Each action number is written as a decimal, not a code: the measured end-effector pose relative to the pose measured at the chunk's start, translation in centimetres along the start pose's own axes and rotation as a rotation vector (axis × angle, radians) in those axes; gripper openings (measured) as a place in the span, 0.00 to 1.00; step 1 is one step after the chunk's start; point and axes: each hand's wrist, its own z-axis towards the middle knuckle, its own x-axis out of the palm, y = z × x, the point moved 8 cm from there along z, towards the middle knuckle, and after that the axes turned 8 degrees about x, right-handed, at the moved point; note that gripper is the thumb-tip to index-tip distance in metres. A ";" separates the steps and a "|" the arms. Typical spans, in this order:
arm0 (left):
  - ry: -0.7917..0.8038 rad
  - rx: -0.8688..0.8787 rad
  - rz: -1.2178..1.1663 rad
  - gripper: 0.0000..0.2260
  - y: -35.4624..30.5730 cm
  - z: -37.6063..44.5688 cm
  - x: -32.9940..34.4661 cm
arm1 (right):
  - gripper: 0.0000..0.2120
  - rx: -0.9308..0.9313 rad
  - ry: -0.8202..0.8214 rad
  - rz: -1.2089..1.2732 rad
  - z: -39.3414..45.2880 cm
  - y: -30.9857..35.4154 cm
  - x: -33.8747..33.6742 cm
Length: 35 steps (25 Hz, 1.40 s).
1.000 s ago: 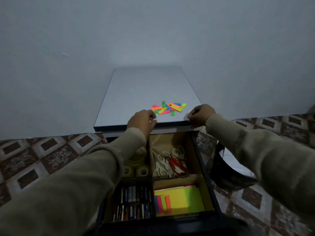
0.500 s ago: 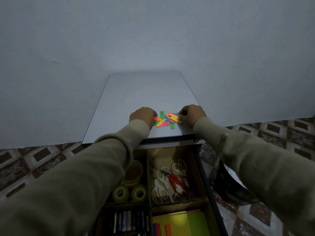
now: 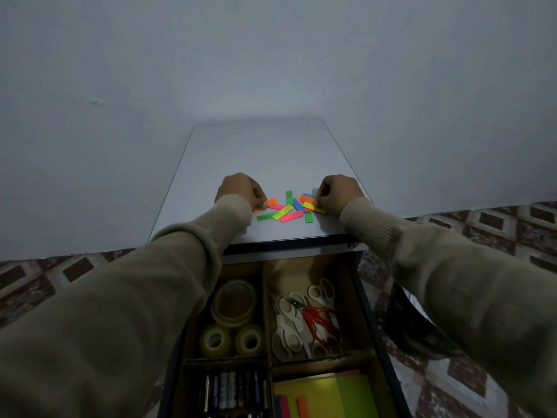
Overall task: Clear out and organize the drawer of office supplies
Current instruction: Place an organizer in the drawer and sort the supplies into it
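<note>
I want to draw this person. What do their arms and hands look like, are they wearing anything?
Both arms wear long beige knitted sleeves with ribbed cuffs at the wrists. The left hand and right hand are bare: no gloves, rings or watch visible.

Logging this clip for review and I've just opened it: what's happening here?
A person is working at a small cabinet with its drawer pulled open. Both hands are on the cabinet top, at a scatter of coloured sticky flags: the left hand pinches an orange flag at the left edge, the right hand pinches flags at the right edge. The drawer's compartments hold tape rolls, scissors, batteries and sticky note pads.
</note>
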 end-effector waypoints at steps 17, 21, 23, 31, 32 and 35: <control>0.189 -0.081 -0.165 0.11 -1.4 -1.4 0.3 | 0.11 -0.017 0.048 -0.141 -1.7 -0.3 0.1; 0.145 -0.110 -0.213 0.10 -1.1 -1.1 -0.6 | 0.09 -0.057 -0.017 -0.164 -1.9 0.0 -0.3; 0.159 -0.129 -0.253 0.10 -1.2 -1.3 -0.6 | 0.09 -0.109 -0.054 -0.212 -2.1 0.3 -0.3; 0.167 -0.128 -0.242 0.11 -1.8 -1.5 0.3 | 0.14 -0.307 -0.088 -0.392 -2.8 0.8 1.0; 0.167 -0.127 -0.237 0.11 -1.7 -1.4 0.2 | 0.14 -0.331 -0.101 -0.408 -3.0 0.9 1.1; 0.166 -0.131 -0.224 0.11 -1.2 -1.1 -0.2 | 0.15 -0.382 -0.097 -0.407 -3.3 1.4 1.2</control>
